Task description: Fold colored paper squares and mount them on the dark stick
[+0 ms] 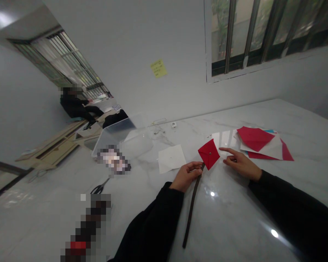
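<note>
My left hand (pixel 188 175) pinches a thin dark stick (pixel 192 202) near its upper end, and the stick slants down over the table toward me. At its top sits a red paper pinwheel (pixel 207 155), its corners folded to the middle around a small pin. Just right of the pinwheel is my right hand (pixel 242 163), its index finger stretched toward the paper, the other fingers partly curled and holding nothing. A white paper square (pixel 171 159) lies behind my left hand. Beyond my right hand lies a pile of red and white paper sheets (pixel 255 138), with some blue showing.
Black-handled scissors (pixel 98 187) lie at the left of the marbled table (pixel 144 218). A clear plastic bin (pixel 117 131), a thin cable (pixel 158 127) and a small white block (pixel 174 124) are near the wall. Another person (pixel 76 103) sits far off at the left.
</note>
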`<state>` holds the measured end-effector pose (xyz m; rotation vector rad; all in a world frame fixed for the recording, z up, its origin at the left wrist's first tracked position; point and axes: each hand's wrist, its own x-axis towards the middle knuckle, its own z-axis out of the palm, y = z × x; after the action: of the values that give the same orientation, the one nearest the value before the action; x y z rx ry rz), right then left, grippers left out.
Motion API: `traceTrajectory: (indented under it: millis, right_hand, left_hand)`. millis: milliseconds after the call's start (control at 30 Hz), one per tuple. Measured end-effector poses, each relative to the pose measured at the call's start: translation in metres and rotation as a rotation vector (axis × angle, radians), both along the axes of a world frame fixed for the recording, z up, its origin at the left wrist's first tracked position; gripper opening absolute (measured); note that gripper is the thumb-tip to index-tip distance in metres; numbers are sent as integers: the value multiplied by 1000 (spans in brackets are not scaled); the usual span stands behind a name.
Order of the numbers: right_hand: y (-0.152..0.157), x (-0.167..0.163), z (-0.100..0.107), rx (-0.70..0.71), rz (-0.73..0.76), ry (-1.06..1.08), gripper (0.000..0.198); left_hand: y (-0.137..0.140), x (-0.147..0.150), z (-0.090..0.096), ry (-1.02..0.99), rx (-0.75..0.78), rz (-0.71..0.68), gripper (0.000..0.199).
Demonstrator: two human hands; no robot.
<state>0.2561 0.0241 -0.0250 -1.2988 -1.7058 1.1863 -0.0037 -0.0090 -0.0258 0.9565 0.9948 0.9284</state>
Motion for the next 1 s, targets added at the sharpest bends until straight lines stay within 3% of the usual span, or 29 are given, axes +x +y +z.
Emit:
traceTrajectory:
  millis: [67, 100, 167, 233, 300, 667, 1000]
  right_hand:
    - [-1, 1, 3, -24, -26, 15, 59]
    - [-2, 2, 6, -58, 29, 2, 51]
    - [-5, 4, 9, -168, 304, -48, 39]
    - [-7, 5, 12, -263, 594, -66, 44]
    - [-9, 4, 13, -274, 669, -38, 47]
    - [-1, 1, -1, -247, 381, 12, 50]
    - [5, 3, -3, -145, -32, -50, 37]
  left_hand:
    - [0, 1, 1, 2, -9, 8, 44]
    - [-1, 1, 2, -3, -12, 10, 44]
    - [-1, 1, 2, -29, -14, 13, 44]
    - [-1, 1, 2, -63, -13, 14, 43]
    - [-1, 1, 2, -79, -13, 22, 44]
    - [-1, 2, 4, -79, -3, 18, 43]
    - [0, 0, 3, -72, -10, -22, 43]
